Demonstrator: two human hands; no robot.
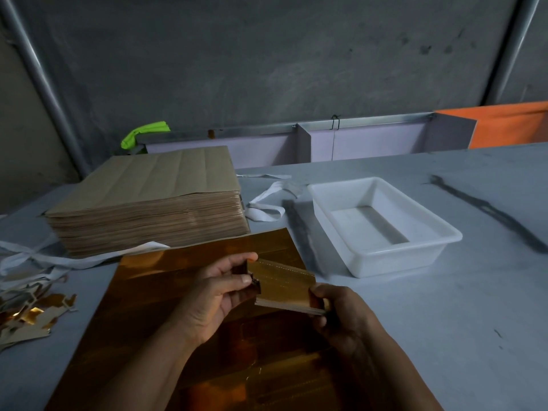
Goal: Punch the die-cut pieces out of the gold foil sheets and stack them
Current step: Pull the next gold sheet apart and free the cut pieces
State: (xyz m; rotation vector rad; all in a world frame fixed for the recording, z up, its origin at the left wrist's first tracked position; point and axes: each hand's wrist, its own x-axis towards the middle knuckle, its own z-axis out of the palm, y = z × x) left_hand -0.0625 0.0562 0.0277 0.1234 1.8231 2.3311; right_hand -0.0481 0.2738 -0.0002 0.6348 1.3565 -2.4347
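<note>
From the head camera, the left hand (213, 295) and right hand (341, 318) each pinch one end of a small bundle of punched pieces (284, 283), held above a gold sheet (178, 280) on the surface (444, 321). Scraps (29, 312) lie at left. The tall stack of sheets (148, 185) suggests most of the work remains.

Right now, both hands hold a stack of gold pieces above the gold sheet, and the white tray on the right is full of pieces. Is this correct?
Not quite: the head view shows the white tray holding nothing. The left hand and right hand do hold the stack of gold pieces above the gold sheet.
</note>
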